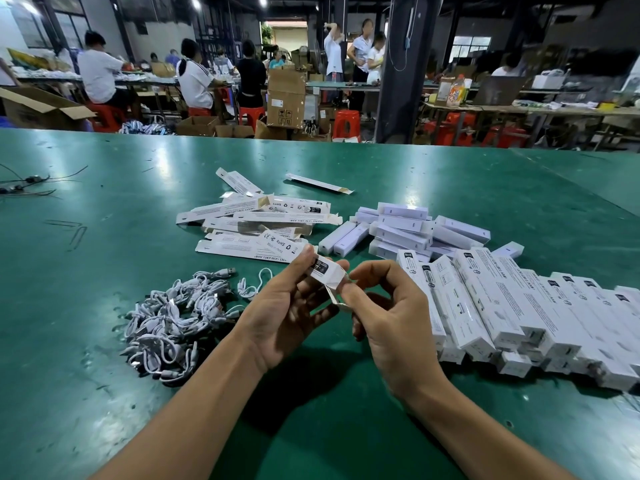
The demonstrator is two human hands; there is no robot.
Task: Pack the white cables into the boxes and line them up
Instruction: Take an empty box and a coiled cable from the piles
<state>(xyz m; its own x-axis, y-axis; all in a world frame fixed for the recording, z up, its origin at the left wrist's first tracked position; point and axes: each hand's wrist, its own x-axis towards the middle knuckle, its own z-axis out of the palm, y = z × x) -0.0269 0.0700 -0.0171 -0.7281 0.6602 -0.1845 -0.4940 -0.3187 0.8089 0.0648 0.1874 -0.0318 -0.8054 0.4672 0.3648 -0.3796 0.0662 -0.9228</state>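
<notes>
Above open worktop (86, 271) between cable heap (173, 320) and packed row (519, 313), left hand (284, 317) grips box (329, 270), right hand (391, 320) pinches its flap (334, 299).

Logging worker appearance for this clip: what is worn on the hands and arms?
Nothing is worn. The left hand and right hand are bare, without gloves, rings, watch or wristband, and both arms are uncovered down to the frame's bottom edge; no sleeve shows. No markings are visible.
</notes>
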